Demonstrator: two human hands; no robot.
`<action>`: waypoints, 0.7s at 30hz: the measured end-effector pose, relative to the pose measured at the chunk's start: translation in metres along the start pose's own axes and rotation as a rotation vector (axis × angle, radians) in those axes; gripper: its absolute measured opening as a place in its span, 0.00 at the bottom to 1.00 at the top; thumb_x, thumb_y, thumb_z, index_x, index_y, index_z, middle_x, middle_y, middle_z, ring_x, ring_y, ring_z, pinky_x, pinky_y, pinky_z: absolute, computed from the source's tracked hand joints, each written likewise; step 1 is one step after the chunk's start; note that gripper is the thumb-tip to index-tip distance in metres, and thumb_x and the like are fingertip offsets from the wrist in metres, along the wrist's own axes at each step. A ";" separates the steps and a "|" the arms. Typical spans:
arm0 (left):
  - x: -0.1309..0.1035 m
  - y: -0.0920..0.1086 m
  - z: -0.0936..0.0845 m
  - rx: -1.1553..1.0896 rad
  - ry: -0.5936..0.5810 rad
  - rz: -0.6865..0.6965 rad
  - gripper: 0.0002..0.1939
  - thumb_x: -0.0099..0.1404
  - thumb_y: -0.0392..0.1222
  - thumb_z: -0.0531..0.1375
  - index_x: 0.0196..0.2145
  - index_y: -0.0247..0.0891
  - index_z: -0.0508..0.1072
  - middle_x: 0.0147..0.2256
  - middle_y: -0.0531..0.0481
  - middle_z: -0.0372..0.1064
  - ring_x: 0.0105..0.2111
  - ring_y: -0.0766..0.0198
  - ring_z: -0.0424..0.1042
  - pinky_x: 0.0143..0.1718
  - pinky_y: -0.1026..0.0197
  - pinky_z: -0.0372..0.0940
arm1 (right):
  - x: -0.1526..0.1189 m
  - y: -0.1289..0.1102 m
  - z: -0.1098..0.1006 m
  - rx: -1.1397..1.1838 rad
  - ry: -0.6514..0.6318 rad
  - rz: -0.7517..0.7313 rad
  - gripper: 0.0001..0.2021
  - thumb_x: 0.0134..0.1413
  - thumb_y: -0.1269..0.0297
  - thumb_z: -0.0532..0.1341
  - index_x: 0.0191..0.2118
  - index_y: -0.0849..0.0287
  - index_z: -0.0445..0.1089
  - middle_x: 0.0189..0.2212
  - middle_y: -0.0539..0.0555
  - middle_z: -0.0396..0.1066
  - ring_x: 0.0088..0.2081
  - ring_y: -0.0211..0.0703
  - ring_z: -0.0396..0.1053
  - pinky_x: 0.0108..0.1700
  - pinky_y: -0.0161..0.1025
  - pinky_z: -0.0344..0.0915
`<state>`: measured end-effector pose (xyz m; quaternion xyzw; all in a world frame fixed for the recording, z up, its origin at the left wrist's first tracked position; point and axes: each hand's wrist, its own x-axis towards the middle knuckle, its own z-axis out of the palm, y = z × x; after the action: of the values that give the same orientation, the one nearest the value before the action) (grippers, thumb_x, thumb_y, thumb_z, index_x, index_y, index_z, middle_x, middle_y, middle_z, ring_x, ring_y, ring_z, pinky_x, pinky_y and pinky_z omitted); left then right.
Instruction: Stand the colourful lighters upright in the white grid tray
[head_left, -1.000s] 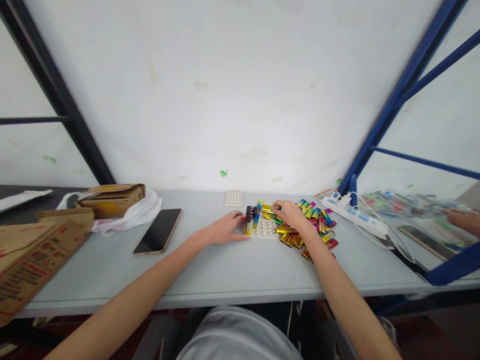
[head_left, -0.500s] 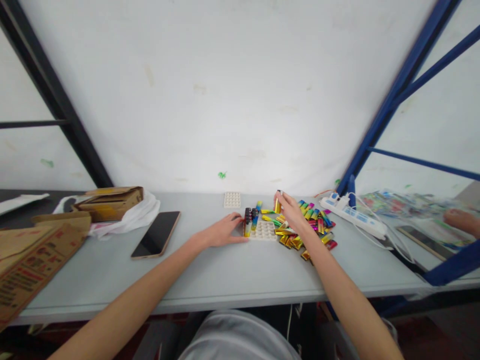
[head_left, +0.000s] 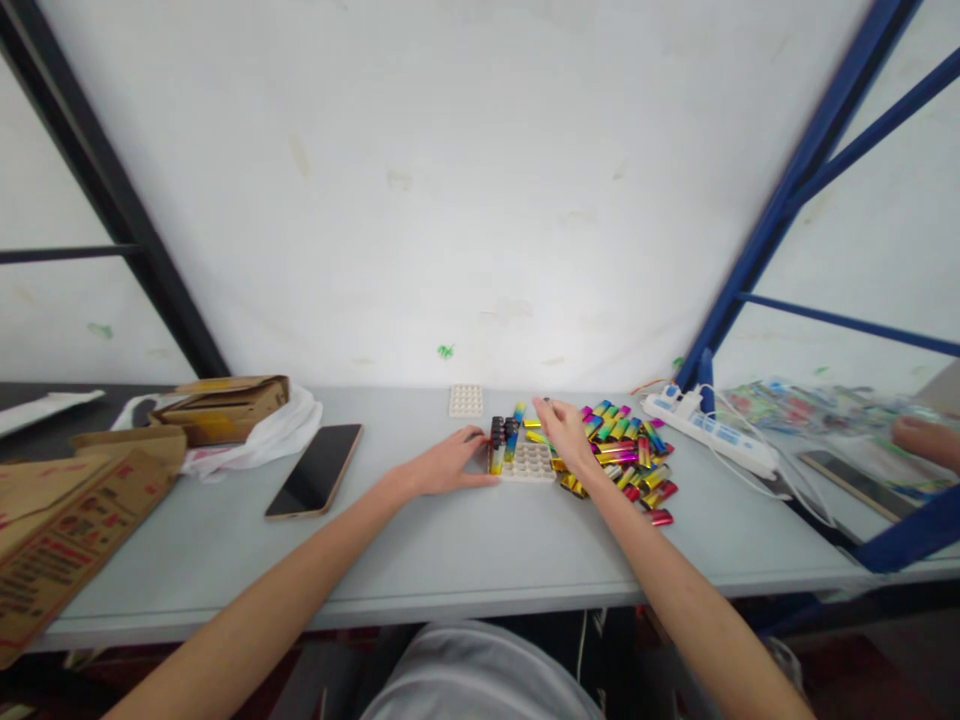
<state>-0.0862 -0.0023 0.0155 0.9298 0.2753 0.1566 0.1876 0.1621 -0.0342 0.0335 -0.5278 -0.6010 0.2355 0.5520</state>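
A white grid tray (head_left: 534,462) with round holes lies on the table before me. Several shiny lighters (head_left: 498,452) with dark tops stand upright along its left side. My left hand (head_left: 448,463) curves around that side, with the fingers by the standing lighters and the thumb at the front left corner. Above the right back part of the tray, my right hand (head_left: 562,430) is closed on a lighter; only its dark top shows past the fingers. A heap of metallic, multicoloured lighters (head_left: 637,445) lies right of the tray, partly behind my right wrist.
A second white grid tray (head_left: 466,401) lies near the wall. To the left are a phone (head_left: 315,472), an open carton (head_left: 225,410) on a white bag and a larger cardboard box (head_left: 82,530). A power strip (head_left: 712,435) and another person's hand (head_left: 926,440) are at the right.
My right hand has moved left from above the heap to over the tray, carrying the lighter and turning so that it hides most of it. The left hand stays in place.
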 end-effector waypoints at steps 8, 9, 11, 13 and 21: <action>0.000 -0.002 0.001 0.017 0.020 0.023 0.33 0.67 0.64 0.63 0.59 0.37 0.69 0.59 0.38 0.66 0.59 0.47 0.68 0.64 0.50 0.62 | -0.006 -0.007 0.005 -0.175 -0.008 -0.033 0.18 0.55 0.49 0.53 0.21 0.53 0.53 0.17 0.44 0.50 0.23 0.37 0.51 0.28 0.37 0.48; 0.000 -0.002 0.001 0.019 0.021 0.024 0.33 0.67 0.65 0.63 0.59 0.37 0.69 0.59 0.38 0.65 0.59 0.47 0.68 0.64 0.50 0.62 | -0.006 -0.007 0.006 -0.175 -0.007 -0.036 0.19 0.55 0.48 0.53 0.21 0.53 0.53 0.17 0.44 0.50 0.23 0.37 0.51 0.28 0.37 0.48; 0.000 -0.002 0.001 0.020 0.022 0.022 0.34 0.67 0.65 0.63 0.59 0.38 0.69 0.60 0.38 0.65 0.59 0.47 0.68 0.64 0.49 0.62 | -0.007 -0.008 0.006 -0.174 0.000 -0.052 0.20 0.57 0.47 0.54 0.21 0.53 0.52 0.18 0.44 0.49 0.23 0.37 0.50 0.29 0.37 0.48; 0.000 -0.002 0.001 0.016 0.024 0.019 0.34 0.67 0.64 0.63 0.60 0.38 0.68 0.60 0.38 0.65 0.59 0.47 0.67 0.64 0.49 0.62 | -0.007 -0.009 0.006 -0.175 -0.001 -0.081 0.23 0.58 0.44 0.55 0.21 0.53 0.51 0.18 0.44 0.48 0.24 0.36 0.50 0.29 0.37 0.47; -0.001 -0.001 0.000 -0.024 0.012 0.006 0.34 0.66 0.64 0.63 0.59 0.38 0.69 0.60 0.38 0.64 0.59 0.45 0.67 0.64 0.47 0.62 | -0.008 -0.007 0.008 -0.195 -0.082 -0.110 0.18 0.59 0.51 0.54 0.22 0.54 0.55 0.19 0.45 0.52 0.25 0.38 0.53 0.29 0.37 0.48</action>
<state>-0.0873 -0.0020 0.0148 0.9273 0.2720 0.1660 0.1964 0.1511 -0.0408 0.0340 -0.5351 -0.6713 0.1667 0.4850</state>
